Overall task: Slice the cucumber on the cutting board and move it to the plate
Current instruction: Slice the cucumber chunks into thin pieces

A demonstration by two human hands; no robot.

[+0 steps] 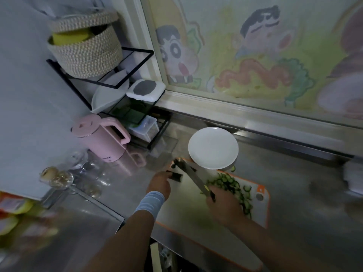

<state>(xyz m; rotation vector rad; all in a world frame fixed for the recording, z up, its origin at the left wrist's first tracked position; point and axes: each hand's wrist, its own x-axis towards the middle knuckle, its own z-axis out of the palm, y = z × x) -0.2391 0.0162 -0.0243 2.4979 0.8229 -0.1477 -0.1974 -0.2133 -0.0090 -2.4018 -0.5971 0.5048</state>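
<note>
On the board [186,213], the left hand [160,183] pinches a short cucumber stub [176,176] at the far left, and the right hand [224,205] grips the knife [193,177], its blade just right of the stub. Slices [231,185] lie heaped to the right, near the empty plate [213,148]. Tuck the fingertips back and cut straight down, thinly.

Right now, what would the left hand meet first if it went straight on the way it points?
Probably the knife blade, just beyond the cucumber piece the left hand holds; depth is unclear.
</note>
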